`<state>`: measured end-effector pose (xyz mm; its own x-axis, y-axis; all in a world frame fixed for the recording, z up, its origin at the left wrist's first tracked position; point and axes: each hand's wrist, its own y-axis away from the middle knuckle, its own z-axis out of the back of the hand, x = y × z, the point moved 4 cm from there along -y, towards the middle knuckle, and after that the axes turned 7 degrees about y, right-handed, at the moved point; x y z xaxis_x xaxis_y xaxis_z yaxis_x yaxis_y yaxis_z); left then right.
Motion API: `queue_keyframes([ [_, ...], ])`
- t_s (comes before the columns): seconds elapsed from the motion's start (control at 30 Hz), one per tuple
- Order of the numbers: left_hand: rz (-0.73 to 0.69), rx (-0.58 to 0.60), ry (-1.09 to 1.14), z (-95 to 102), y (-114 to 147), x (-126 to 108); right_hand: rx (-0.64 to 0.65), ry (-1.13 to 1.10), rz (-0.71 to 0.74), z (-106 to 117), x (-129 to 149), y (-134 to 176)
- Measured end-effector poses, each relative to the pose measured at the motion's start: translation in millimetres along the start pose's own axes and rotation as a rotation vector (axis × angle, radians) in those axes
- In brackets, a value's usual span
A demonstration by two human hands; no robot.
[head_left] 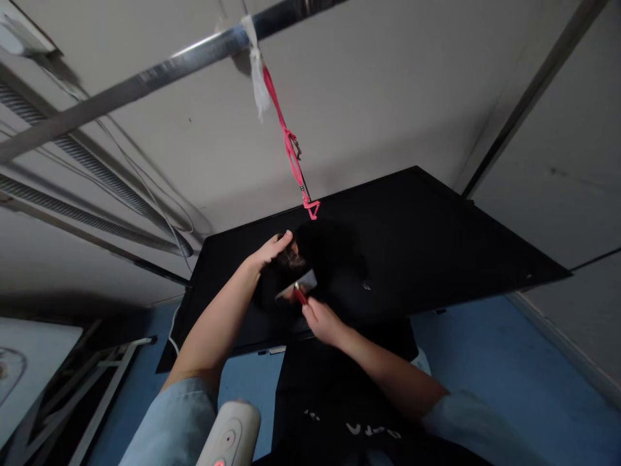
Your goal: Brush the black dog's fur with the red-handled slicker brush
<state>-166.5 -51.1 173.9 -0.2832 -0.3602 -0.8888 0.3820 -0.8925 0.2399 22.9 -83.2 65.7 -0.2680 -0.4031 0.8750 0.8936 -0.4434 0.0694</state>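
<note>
A white, rounded plastic device [231, 435] with a red-lit button sits nearest the camera at the lower edge, between two light-blue sleeves. Above it, the right hand [324, 321] is clenched on a slim red-handled tool [299, 294], long axis running up-left, tip at a small shiny metal plate [297, 285] on the back of a large flat black matte panel [436, 246]. The left hand [272, 248] grips dark parts just beside the plate; a pink cord [290, 150] runs from a metal ceiling pipe [145, 77] to the panel's top edge.

One head-worn camera looks steeply down, close over both forearms, onto a blue floor [509, 362]
</note>
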Motion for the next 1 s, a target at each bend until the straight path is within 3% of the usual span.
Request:
queue_keyframes([
  [0.13, -0.059, 0.071, 0.075, -2.4, 5, -5, 0.222, -0.001, -0.002, -19, -5, 20],
  [0.23, -0.062, 0.065, 0.103, -3.7, 7, -7, 0.114, -0.218, 0.089, -1, 6, 8],
  [0.33, -0.067, 0.060, 0.117, -3.2, 11, -6, 0.015, -0.251, 0.048, 8, 6, -5],
  [0.43, -0.094, 0.089, 0.093, -0.8, 16, -4, 0.218, -0.115, -0.029, -8, 0, 4],
  [0.5, -0.115, 0.110, 0.071, 0.5, 18, -2, 0.303, -0.110, 0.008, -13, 3, 11],
  [0.6, -0.143, 0.104, 0.044, 0.8, 18, -1, 0.133, -0.228, 0.108, 0, 17, 4],
  [0.67, -0.149, 0.103, 0.022, -0.4, 17, 0, 0.040, -0.252, 0.089, 4, 20, -2],
  [0.83, -0.165, 0.113, -0.062, -4.4, 19, 1, 0.426, -0.442, -0.183, -22, 7, 8],
  [0.9, -0.184, 0.101, -0.086, -5.6, 22, -1, 0.361, -0.559, -0.082, -15, 12, 6],
  [1.0, -0.191, 0.072, -0.086, -5.5, 22, -4, 0.193, -0.517, 0.029, -4, 16, -1],
])
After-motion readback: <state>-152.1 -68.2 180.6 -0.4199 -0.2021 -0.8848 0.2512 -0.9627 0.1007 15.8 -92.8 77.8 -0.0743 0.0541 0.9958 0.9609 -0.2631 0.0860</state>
